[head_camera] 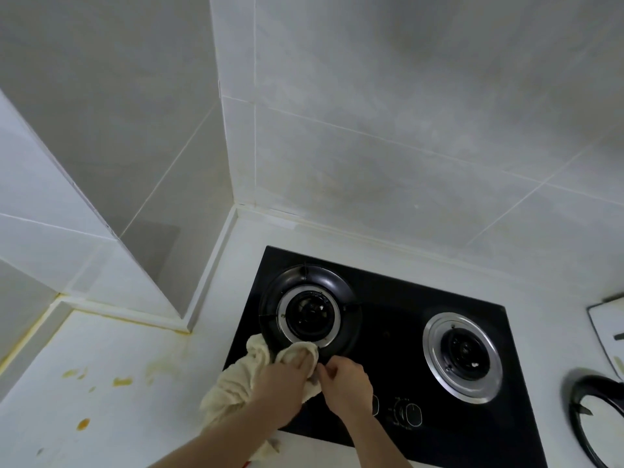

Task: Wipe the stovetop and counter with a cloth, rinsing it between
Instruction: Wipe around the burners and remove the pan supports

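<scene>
Cloth (243, 376), cream, bunched: lies on the front-left corner of the black stovetop (398, 332), draped under and around the left hand (280, 383), its forward fold touching the front edge of the left burner ring (310, 315). Left hand: palm down, fingers wrapped in the cloth and gripping it. Right hand (344, 380): just beside the left, fingers curled, pinching the cloth's edge; stained white counter (101, 383) to the left.

Left hand (282, 383) and right hand (344, 378) gripping cream cloth (236, 383) on black stovetop (398, 336).
</scene>
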`<move>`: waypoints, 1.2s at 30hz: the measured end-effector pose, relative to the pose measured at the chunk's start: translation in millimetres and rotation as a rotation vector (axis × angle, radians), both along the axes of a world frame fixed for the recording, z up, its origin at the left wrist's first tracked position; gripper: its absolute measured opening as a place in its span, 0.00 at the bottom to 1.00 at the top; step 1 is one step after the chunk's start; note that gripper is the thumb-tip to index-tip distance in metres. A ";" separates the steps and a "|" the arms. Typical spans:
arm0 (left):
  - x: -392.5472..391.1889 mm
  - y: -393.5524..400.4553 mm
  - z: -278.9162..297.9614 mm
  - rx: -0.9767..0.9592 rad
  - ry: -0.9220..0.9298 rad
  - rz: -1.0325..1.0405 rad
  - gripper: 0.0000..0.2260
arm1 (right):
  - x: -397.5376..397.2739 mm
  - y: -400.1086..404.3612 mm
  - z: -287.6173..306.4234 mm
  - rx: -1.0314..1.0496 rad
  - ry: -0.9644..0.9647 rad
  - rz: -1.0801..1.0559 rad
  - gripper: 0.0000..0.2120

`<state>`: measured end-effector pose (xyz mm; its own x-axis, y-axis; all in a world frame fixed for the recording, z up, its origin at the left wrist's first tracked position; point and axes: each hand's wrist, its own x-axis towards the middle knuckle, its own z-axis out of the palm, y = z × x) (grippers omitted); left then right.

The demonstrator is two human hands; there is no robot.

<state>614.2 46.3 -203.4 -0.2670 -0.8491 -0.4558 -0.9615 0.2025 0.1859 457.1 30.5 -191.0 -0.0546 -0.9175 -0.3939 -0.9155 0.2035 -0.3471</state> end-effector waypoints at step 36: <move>78.4 0.6 -28.3 -0.291 0.073 -0.382 0.36 | 33.4 -8.8 7.9 -0.036 0.056 0.234 0.13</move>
<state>692.6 46.9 -231.7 -0.6070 -0.7734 -0.1826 -0.7947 0.5921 0.1337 490.5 21.7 -183.1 0.1400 -0.9212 -0.3631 -0.9543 -0.0278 -0.2974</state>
